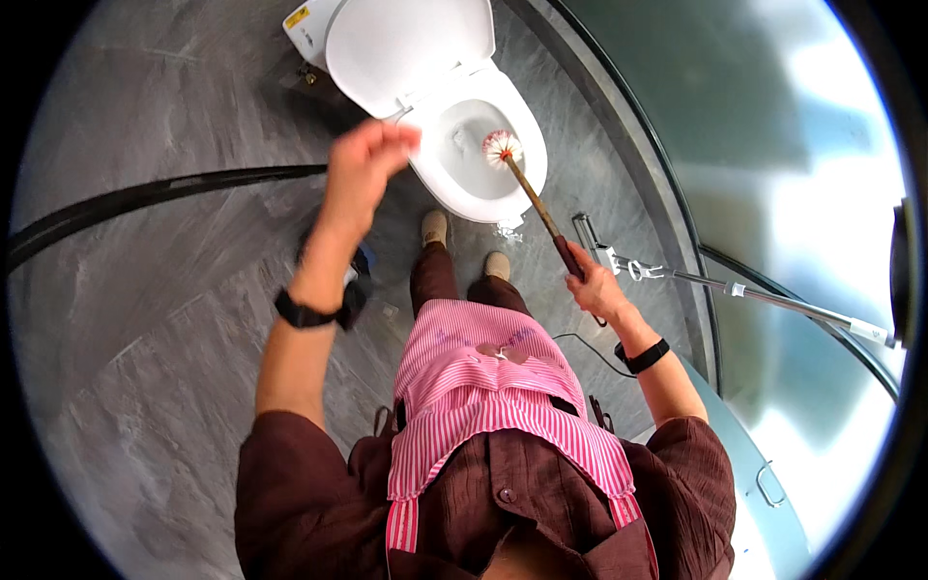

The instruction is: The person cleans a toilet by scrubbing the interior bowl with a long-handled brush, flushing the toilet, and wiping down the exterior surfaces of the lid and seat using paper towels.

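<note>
My right hand (598, 286) grips the dark red handle of a toilet brush (540, 203). Its round white-and-red bristle head (500, 147) is over the bowl of a white toilet (533, 138), toward the right side of the opening. I cannot tell whether the bristles touch the bowl. The toilet's lid (409, 47) is raised. Blurred, my left hand (366, 170) hovers by the left rim, fingers loosely bent and nothing visible in them. Water shows inside the bowl.
A metal-poled mop (768, 295) leans at the right, its head by the toilet. Frosted glass panels (732, 123) stand beyond a raised curb (641, 138). White scraps (509, 230) lie at the toilet's base. A black strip (167, 190) crosses at left; a dark object (355, 301) is partly hidden behind my left wrist.
</note>
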### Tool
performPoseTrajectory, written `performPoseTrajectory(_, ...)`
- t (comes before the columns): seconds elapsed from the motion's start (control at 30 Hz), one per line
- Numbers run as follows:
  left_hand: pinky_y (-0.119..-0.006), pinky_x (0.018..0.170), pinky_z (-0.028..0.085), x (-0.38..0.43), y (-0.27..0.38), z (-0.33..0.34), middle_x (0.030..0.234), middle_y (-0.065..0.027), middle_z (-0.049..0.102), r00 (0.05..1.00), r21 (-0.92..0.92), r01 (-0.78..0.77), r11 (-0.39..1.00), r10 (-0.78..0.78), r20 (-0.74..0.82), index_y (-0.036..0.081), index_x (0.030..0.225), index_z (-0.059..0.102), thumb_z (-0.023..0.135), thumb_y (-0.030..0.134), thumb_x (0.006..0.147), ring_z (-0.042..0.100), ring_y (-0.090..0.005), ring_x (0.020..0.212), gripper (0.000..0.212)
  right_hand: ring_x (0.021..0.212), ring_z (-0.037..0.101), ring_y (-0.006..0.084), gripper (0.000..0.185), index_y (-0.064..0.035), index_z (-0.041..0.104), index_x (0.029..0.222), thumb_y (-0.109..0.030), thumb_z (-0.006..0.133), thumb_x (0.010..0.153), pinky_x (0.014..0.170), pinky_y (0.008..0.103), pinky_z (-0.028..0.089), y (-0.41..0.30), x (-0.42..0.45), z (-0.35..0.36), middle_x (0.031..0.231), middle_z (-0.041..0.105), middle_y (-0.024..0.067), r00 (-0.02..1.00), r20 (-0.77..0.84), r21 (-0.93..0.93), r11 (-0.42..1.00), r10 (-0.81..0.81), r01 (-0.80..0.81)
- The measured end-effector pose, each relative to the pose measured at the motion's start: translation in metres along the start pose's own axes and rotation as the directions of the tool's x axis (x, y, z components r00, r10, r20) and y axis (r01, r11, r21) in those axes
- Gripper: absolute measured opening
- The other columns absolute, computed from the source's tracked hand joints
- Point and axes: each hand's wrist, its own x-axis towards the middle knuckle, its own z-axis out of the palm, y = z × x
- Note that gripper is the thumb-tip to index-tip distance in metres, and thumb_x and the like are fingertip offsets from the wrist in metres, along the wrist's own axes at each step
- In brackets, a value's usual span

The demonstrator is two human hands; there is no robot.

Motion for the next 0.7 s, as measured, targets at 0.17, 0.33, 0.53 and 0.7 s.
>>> performPoseTrajectory(0.17, -0.028, 0.080, 0.046, -0.115, -0.003, 0.007, 0.089, -0.0064, 0.066, 0.993, -0.261, 0.113, 0.959, -0.097, 0.073, -0.002, 0.107, 0.065, 0.060, 0.005, 0.086, 0.061, -0.0145, 0.085, 0.023, 0.065, 0.067, 0.0248, 0.063, -0.0152, 0.042, 0.143, -0.012, 0.062, 0.083, 0.062, 0.0382, 0.053, -0.003, -0.001, -0.013, 0.082, 0.067, 0.0143, 0.990, 0.089, 0.121, 0.985, 0.111, -0.121)
performPoseTrajectory(0.33, -0.032, 0.053, 0.039, -0.148, 0.073, -0.009, 0.060, -0.0027, 0.047, 0.799, -0.685, -0.065, 0.726, 0.449, 0.400, 0.002, 0.098, 0.065, 0.062, 0.003, 0.088, 0.041, -0.0146, 0.048, 0.010, 0.052, 0.058, 0.0160, 0.061, -0.0159, 0.043, 0.143, -0.011, 0.060, 0.084, 0.050, 0.0327, 0.050, -0.025, -0.012, -0.012, 0.072, 0.062, 0.0096, 0.979, 0.128, 0.151, 0.973, 0.158, -0.176)
performPoseTrajectory(0.53, -0.030, 0.037, 0.020, -0.186, 0.136, 0.030, 0.051, 0.0004, 0.040, 0.558, -0.922, -0.170, 0.349, 0.805, 0.201, 0.012, 0.104, 0.072, 0.057, -0.004, 0.088, 0.029, -0.0119, 0.037, 0.027, 0.051, 0.059, 0.0158, 0.060, -0.0150, 0.044, 0.142, -0.013, 0.061, 0.084, 0.047, 0.0324, 0.049, -0.033, -0.028, -0.004, 0.071, 0.062, 0.0097, 0.977, 0.116, 0.129, 0.973, 0.177, -0.192)
performPoseTrajectory(0.7, -0.034, 0.038, 0.025, -0.216, 0.150, 0.024, 0.055, -0.0027, 0.040, 0.475, -0.919, -0.111, 0.378, 0.833, 0.285, 0.008, 0.082, 0.061, 0.049, 0.006, 0.091, 0.036, -0.0181, 0.040, 0.015, 0.052, 0.060, 0.0157, 0.061, -0.0119, 0.044, 0.142, -0.012, 0.063, 0.084, 0.047, 0.0325, 0.049, -0.036, -0.052, 0.011, 0.073, 0.063, 0.0100, 0.987, 0.063, 0.172, 0.972, 0.151, -0.160)
